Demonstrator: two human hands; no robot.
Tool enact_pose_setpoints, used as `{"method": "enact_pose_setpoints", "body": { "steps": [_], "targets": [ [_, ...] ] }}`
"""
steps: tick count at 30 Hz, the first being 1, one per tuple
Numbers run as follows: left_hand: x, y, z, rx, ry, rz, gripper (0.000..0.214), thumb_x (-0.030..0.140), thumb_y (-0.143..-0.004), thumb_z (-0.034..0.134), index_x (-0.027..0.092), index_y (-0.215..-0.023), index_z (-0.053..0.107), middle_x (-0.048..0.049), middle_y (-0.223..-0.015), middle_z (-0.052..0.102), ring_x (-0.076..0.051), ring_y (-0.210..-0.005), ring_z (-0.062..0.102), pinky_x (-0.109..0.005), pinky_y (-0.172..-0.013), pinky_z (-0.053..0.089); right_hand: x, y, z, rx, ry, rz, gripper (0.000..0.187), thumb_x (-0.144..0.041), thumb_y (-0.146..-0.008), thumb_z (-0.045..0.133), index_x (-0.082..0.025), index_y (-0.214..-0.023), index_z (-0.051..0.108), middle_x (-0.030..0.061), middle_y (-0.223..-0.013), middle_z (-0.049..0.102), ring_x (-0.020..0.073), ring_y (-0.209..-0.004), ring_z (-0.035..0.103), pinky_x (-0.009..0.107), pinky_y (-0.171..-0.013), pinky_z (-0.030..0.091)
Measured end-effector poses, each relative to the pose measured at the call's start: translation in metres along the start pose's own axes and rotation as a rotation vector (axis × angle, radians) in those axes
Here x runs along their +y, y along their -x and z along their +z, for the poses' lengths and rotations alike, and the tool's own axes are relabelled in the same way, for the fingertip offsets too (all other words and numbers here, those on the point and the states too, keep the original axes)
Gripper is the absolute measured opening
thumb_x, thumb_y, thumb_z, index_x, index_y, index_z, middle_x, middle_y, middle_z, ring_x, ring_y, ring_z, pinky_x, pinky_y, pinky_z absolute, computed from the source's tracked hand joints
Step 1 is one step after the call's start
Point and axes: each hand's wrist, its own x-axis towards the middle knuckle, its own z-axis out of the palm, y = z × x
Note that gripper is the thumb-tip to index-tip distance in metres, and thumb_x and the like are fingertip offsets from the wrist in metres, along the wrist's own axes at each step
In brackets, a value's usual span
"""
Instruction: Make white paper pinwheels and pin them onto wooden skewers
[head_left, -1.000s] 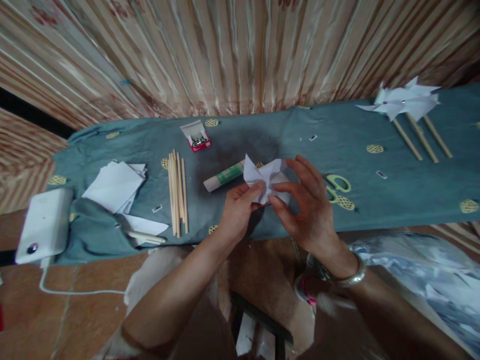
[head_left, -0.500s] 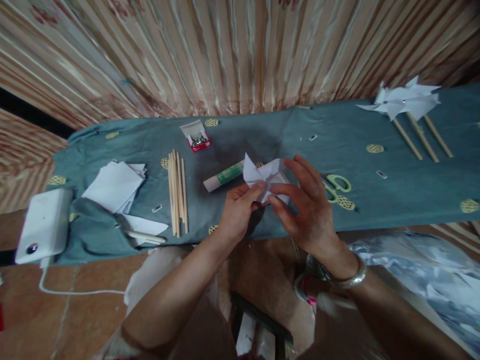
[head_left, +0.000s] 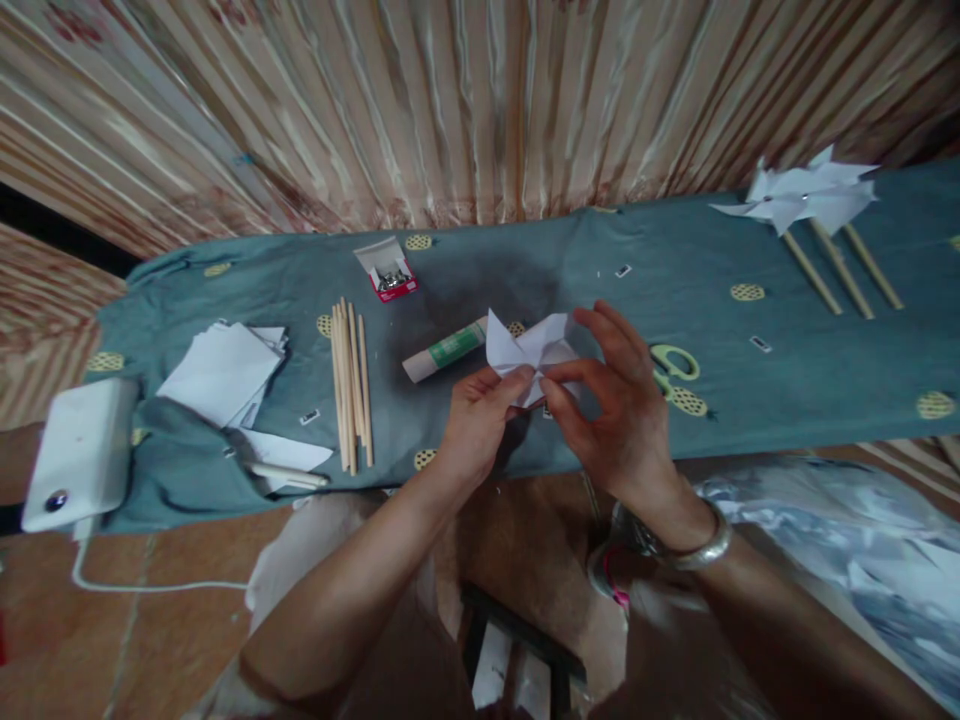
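- The left hand [head_left: 476, 420] pinches the folded white paper [head_left: 534, 345] above the teal cloth [head_left: 840, 385], thumb near its centre, probably keeping the folds down.
- The right hand [head_left: 622, 410] pinches it beside that thumb, apparently steadying a flap.
- Beyond, an open box [head_left: 397, 291] holds shiny metal pieces [head_left: 394, 278].

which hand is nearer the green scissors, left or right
Right. The right hand is immediately left of the green scissors in the picture, partly covering them; the left hand is farther left, with the folded paper and right hand between.
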Motion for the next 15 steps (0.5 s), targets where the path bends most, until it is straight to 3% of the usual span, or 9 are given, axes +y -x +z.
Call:
{"method": "enact_pose_setpoints", "body": {
  "steps": [15],
  "targets": [
    [-0.0040, -0.0006, -0.0016, 0.023, -0.084, 0.022, 0.024, 0.036, -0.061, 0.084, 0.016, -0.070, 0.075, -0.0007, -0.070, 0.071, -0.010, -0.065, 0.059, -0.022, -0.068, 0.045, 0.0017, -0.0014, 0.0018, 0.036, 0.048, -0.001, 0.005, -0.021, -0.084, 0.064, -0.023, -0.082, 0.061, 0.0079, -0.136, 0.059, 0.0299, -0.136, 0.047, 0.054, -0.109, 0.043]
  ]
}}
